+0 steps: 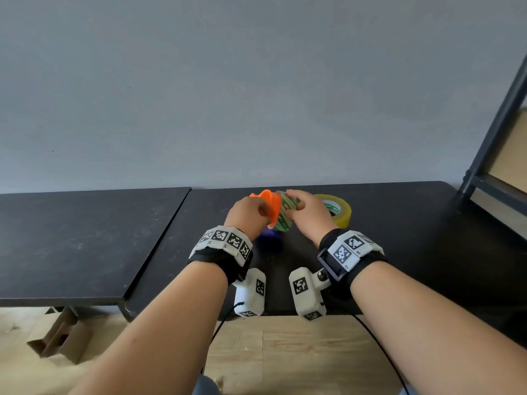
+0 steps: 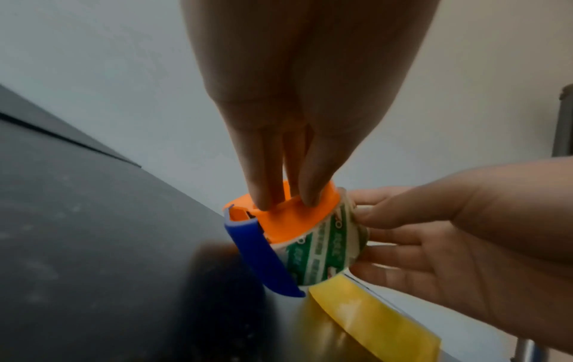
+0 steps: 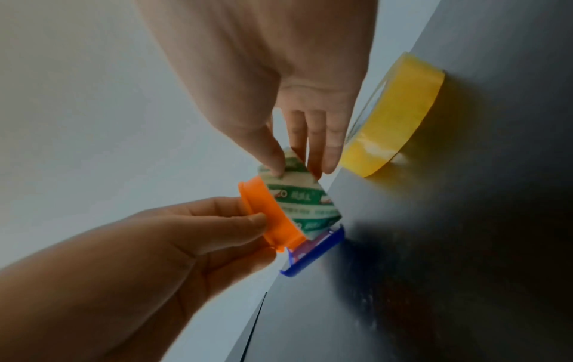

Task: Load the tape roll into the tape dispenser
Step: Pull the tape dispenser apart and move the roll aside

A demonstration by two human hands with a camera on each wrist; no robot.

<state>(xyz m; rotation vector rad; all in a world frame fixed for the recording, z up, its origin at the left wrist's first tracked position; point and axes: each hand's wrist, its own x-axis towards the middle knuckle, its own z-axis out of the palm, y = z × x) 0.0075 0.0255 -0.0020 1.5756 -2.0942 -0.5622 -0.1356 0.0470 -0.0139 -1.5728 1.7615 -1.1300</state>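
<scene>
Round printed tape roll [image 2: 325,249], perhaps glossy.

Black wristbands [image 1: 228,260], white tag-marked camera modules [image 1: 306,292], cables

left hand [image 1: 247,211] pinching, right hand [image 1: 311,212] gripping

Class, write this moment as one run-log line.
left hand: holds orange dispenser | right hand: holds green-printed tape roll against it | yellow tape roll: on table, untouched
</scene>
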